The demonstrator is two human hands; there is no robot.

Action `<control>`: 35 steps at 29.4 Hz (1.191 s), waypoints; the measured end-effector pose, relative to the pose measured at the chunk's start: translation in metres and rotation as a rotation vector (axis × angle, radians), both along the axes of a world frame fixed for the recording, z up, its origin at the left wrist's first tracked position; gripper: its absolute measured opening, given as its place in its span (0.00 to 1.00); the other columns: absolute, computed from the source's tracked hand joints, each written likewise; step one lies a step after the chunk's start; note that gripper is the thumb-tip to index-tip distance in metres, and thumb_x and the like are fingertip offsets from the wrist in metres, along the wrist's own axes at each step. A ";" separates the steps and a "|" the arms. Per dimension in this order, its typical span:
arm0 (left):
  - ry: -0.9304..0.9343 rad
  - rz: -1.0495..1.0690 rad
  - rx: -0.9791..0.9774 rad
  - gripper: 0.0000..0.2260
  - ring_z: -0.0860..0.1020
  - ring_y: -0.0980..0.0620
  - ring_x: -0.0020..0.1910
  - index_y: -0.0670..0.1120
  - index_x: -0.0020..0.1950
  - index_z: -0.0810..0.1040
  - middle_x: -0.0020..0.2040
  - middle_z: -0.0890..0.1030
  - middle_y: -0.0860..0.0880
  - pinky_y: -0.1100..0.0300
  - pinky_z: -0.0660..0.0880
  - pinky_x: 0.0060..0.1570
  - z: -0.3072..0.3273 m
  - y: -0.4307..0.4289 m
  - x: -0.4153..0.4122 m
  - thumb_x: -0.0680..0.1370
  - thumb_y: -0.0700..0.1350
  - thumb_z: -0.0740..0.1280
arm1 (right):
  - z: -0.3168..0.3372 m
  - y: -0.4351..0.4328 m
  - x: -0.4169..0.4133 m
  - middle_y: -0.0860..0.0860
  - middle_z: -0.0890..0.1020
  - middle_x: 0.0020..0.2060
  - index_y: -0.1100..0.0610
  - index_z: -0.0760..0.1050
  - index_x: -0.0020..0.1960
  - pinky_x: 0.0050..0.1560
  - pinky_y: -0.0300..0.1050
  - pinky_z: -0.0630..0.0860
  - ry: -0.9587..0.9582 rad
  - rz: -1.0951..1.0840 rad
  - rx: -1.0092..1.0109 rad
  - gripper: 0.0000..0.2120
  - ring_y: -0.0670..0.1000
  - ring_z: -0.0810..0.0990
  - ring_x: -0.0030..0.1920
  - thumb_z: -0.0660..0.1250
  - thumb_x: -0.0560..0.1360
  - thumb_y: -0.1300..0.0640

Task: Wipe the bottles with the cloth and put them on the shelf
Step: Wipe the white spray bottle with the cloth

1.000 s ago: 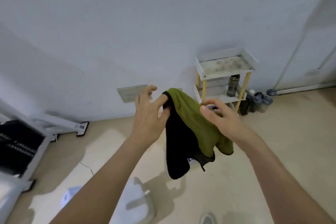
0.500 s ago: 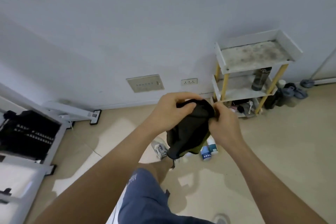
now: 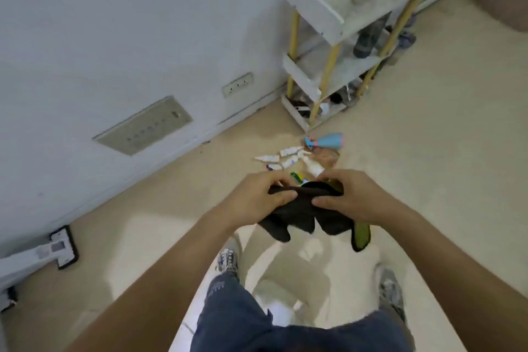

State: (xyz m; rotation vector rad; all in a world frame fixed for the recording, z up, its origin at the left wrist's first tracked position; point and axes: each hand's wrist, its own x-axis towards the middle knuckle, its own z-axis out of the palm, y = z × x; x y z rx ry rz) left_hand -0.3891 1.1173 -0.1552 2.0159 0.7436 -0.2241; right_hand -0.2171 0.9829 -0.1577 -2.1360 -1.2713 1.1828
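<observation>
Both hands hold a black and green cloth (image 3: 303, 213) bunched at waist height. My left hand (image 3: 257, 200) grips its left end, my right hand (image 3: 347, 198) grips its right end, thumbs on top. On the floor just beyond the hands lie several small white bottles (image 3: 285, 156), a larger white bottle (image 3: 313, 167) and a blue spray bottle (image 3: 325, 141). A white three-tier shelf (image 3: 328, 17) with yellow posts stands against the wall at the upper right. A dark bottle (image 3: 367, 40) stands on its middle tier.
The grey wall (image 3: 114, 23) carries a flat panel (image 3: 143, 126) and a socket (image 3: 237, 84) near the floor. A white frame foot (image 3: 54, 247) lies at the left. My shoes (image 3: 227, 258) and legs are below the hands. Small items fill the shelf's bottom tier (image 3: 320, 107).
The view has tilted down and moved closer to the shelf, bringing the bottles on the floor into sight. The cloth, loose in one hand a second ago, is now bunched and gripped by both hands.
</observation>
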 end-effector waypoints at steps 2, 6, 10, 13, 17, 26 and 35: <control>0.069 -0.064 -0.146 0.08 0.80 0.58 0.41 0.53 0.52 0.78 0.46 0.83 0.54 0.68 0.75 0.43 -0.038 0.014 -0.016 0.75 0.49 0.73 | -0.025 0.003 -0.017 0.43 0.79 0.40 0.48 0.78 0.50 0.39 0.33 0.72 0.028 -0.028 -0.144 0.10 0.46 0.78 0.41 0.76 0.72 0.54; 0.202 -0.147 -0.289 0.13 0.81 0.58 0.48 0.54 0.54 0.81 0.48 0.83 0.57 0.62 0.77 0.52 -0.101 0.028 -0.034 0.71 0.52 0.77 | -0.078 0.003 -0.042 0.49 0.81 0.41 0.54 0.80 0.51 0.41 0.40 0.73 0.027 -0.050 -0.276 0.11 0.49 0.78 0.41 0.76 0.70 0.56; 0.256 -0.123 -0.276 0.10 0.80 0.62 0.41 0.58 0.46 0.81 0.42 0.83 0.59 0.65 0.76 0.44 -0.164 0.044 -0.034 0.69 0.50 0.78 | -0.146 0.007 -0.056 0.50 0.79 0.41 0.57 0.78 0.49 0.40 0.37 0.68 0.019 -0.120 -0.238 0.06 0.51 0.75 0.43 0.70 0.72 0.64; 0.318 -0.203 -0.178 0.09 0.78 0.62 0.36 0.57 0.43 0.82 0.36 0.81 0.59 0.70 0.70 0.34 -0.215 0.051 -0.028 0.69 0.43 0.76 | -0.202 0.005 -0.064 0.52 0.79 0.41 0.56 0.74 0.44 0.43 0.47 0.70 -0.027 -0.211 -0.230 0.12 0.54 0.75 0.42 0.59 0.71 0.71; 0.423 -0.313 0.058 0.05 0.78 0.52 0.39 0.53 0.38 0.80 0.35 0.79 0.54 0.62 0.70 0.34 -0.279 0.053 -0.025 0.69 0.42 0.70 | -0.266 -0.007 -0.066 0.50 0.79 0.37 0.51 0.73 0.40 0.43 0.49 0.74 -0.047 -0.364 -0.171 0.15 0.53 0.76 0.41 0.58 0.69 0.70; 0.222 0.039 0.246 0.12 0.74 0.48 0.34 0.47 0.31 0.73 0.30 0.75 0.49 0.56 0.67 0.34 -0.363 0.069 -0.035 0.75 0.46 0.61 | -0.354 -0.001 -0.045 0.55 0.71 0.33 0.64 0.76 0.38 0.38 0.44 0.64 0.303 -0.569 -0.123 0.13 0.49 0.71 0.37 0.67 0.75 0.56; -0.138 0.407 0.619 0.03 0.76 0.51 0.36 0.50 0.41 0.75 0.36 0.79 0.51 0.55 0.74 0.37 -0.362 0.079 -0.041 0.73 0.47 0.69 | -0.370 0.016 -0.034 0.57 0.78 0.33 0.66 0.79 0.43 0.41 0.49 0.73 0.147 -0.310 0.188 0.10 0.48 0.76 0.36 0.68 0.79 0.60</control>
